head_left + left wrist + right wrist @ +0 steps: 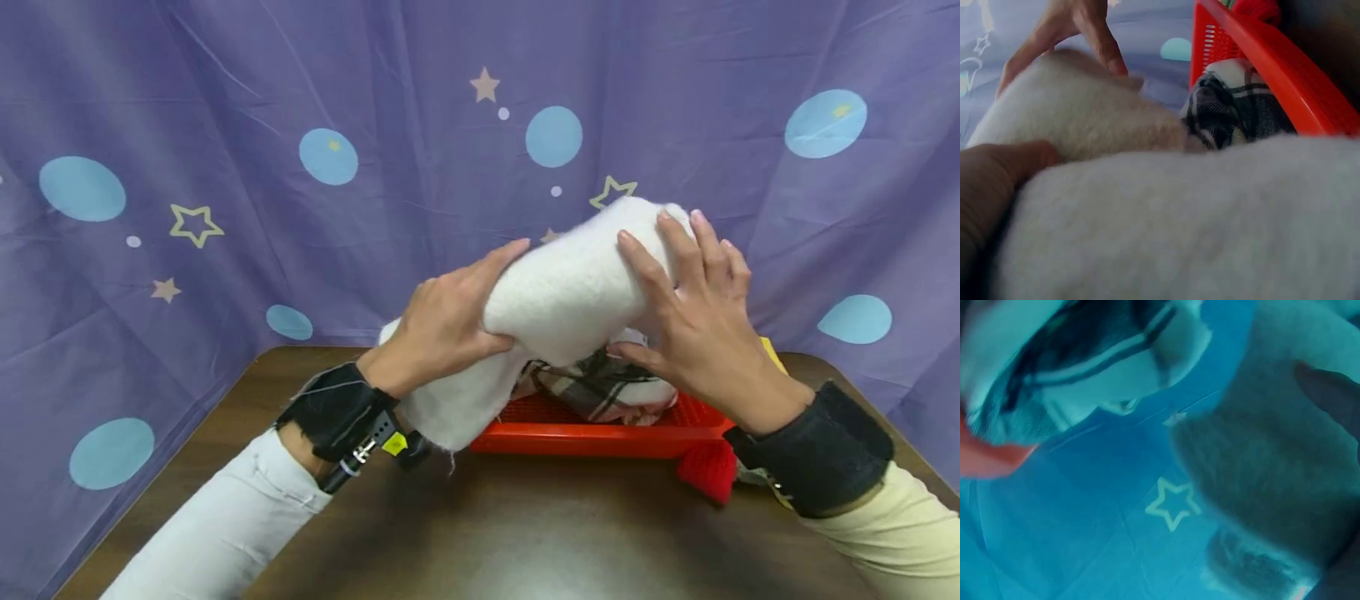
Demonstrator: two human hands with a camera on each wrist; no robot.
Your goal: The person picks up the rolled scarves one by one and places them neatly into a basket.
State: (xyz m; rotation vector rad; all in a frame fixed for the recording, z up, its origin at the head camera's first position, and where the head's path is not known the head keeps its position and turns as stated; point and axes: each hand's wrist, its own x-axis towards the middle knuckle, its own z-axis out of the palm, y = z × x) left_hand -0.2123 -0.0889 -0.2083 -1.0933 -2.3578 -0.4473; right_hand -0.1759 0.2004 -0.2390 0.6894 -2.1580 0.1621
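A thick, folded white fluffy cloth [562, 292] is held up over the front of a red basket. My left hand [442, 325] grips it near its middle, thumb on the near side, and a loose part hangs below that hand. At the raised right end, my right hand [697, 325] spreads its fingers over the cloth, with the thumb lower down. The left wrist view shows the cloth [1179, 212] up close, with the right hand [1079, 25] around its far end. In the right wrist view, a dark finger [1329, 394] lies across the cloth [1266, 462].
Behind the cloth, the red plastic basket [570, 439] stands on a brown wooden table [555, 533], with a plaid cloth [600, 387] inside. A red knitted item [708, 472] lies by its front right corner. A purple curtain [420, 100] hangs behind the table.
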